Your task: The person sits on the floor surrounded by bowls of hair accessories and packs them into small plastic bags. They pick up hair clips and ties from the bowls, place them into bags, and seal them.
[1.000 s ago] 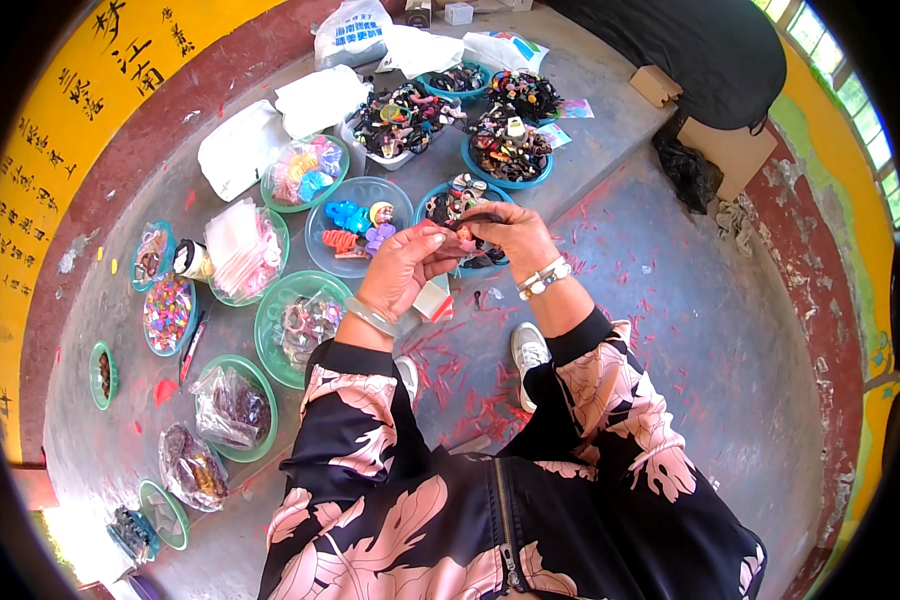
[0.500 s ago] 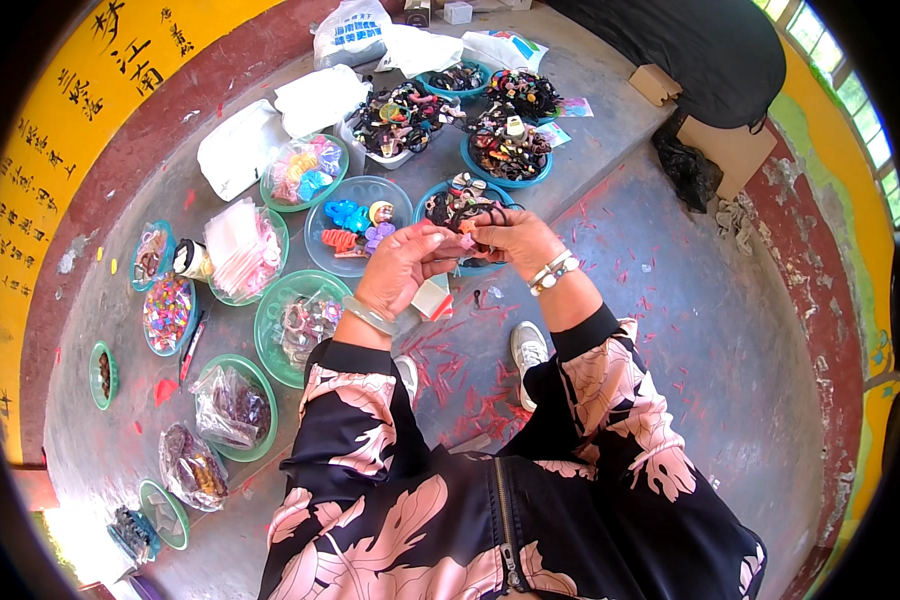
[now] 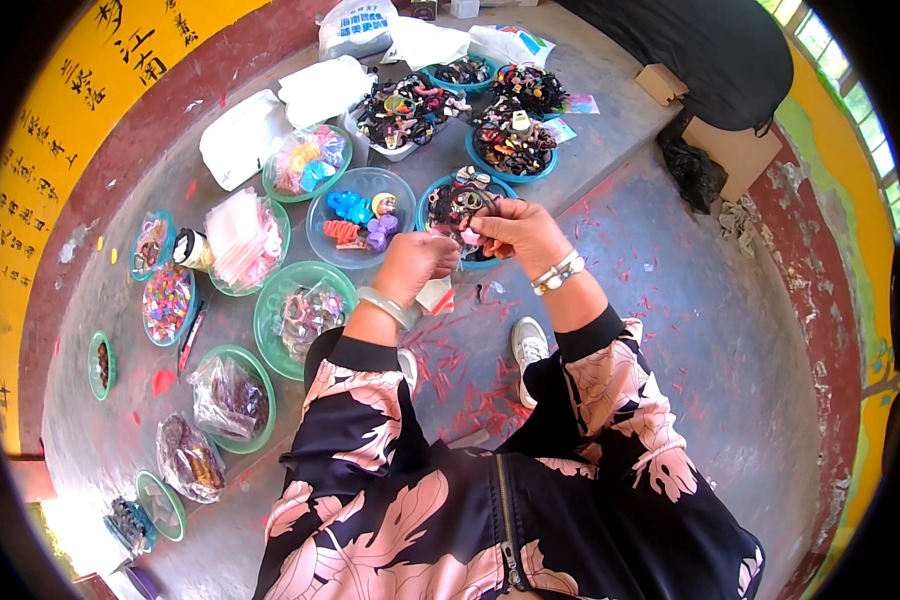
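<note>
Both my hands are raised over the near edge of a blue basin [image 3: 422, 205] heaped with dark hair ties. My right hand [image 3: 520, 237] pinches a small dark hair tie with a pink piece [image 3: 469, 237] on it, between thumb and fingers. Just left of it, my left hand [image 3: 420, 266] is closed, its fingertips pressed together close to the pink piece. Whatever lies in those fingers is too small to make out. Left of the basin stands a clear bowl [image 3: 320, 243] with blue, purple and orange hair accessories. A small white and red box [image 3: 436, 296] is below my hands.
Basins of hair ties [image 3: 515, 145] stand farther off, beside white bags [image 3: 325, 92]. On the left are a green bowl [image 3: 267, 335], a bowl of colourful beads [image 3: 168, 305] and bagged brown items [image 3: 192, 460]. Red scraps [image 3: 460, 390] litter the floor around my shoes [image 3: 530, 350].
My left hand has turned and closed further, from fingers partly spread to a pinch, and has dropped slightly. The right hand keeps its pinch and has shifted a little to the right.
</note>
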Action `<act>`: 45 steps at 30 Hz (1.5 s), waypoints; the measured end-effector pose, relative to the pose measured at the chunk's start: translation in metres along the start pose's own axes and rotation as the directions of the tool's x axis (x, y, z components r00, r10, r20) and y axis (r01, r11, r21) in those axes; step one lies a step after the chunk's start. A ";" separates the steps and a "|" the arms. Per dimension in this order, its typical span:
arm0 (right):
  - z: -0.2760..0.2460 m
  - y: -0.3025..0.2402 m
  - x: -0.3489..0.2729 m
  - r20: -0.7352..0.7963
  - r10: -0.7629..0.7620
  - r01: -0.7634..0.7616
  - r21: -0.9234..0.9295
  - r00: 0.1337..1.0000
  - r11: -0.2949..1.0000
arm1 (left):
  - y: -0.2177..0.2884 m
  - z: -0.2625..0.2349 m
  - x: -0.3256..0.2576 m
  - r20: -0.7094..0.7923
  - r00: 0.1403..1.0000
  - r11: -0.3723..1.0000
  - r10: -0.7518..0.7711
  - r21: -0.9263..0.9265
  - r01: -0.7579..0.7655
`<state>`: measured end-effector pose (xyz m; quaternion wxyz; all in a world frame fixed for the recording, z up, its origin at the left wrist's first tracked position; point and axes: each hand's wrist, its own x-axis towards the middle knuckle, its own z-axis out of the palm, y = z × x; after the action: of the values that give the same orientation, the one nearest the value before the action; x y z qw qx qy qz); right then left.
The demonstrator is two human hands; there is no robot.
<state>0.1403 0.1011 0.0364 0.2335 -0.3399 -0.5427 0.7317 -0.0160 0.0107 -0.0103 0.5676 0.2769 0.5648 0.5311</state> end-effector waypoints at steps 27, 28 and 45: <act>-0.009 0.021 0.010 0.119 -0.202 0.229 -0.290 0.972 0.929 | -0.008 0.008 0.001 0.110 0.992 0.991 0.055 0.118 -0.068; -0.007 0.018 0.008 0.089 -0.151 0.171 -0.279 0.984 0.945 | -0.006 0.008 0.001 0.109 0.993 0.992 0.045 0.116 -0.058; 0.001 0.016 0.010 0.042 -0.383 0.337 -0.566 0.923 0.752 | 0.000 0.010 -0.004 0.137 0.991 0.988 -0.011 -0.153 0.032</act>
<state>0.1334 0.1027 0.0193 0.2798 -0.3104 -0.7797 0.4663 -0.0053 0.0098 -0.0071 0.6300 0.2613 0.4851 0.5473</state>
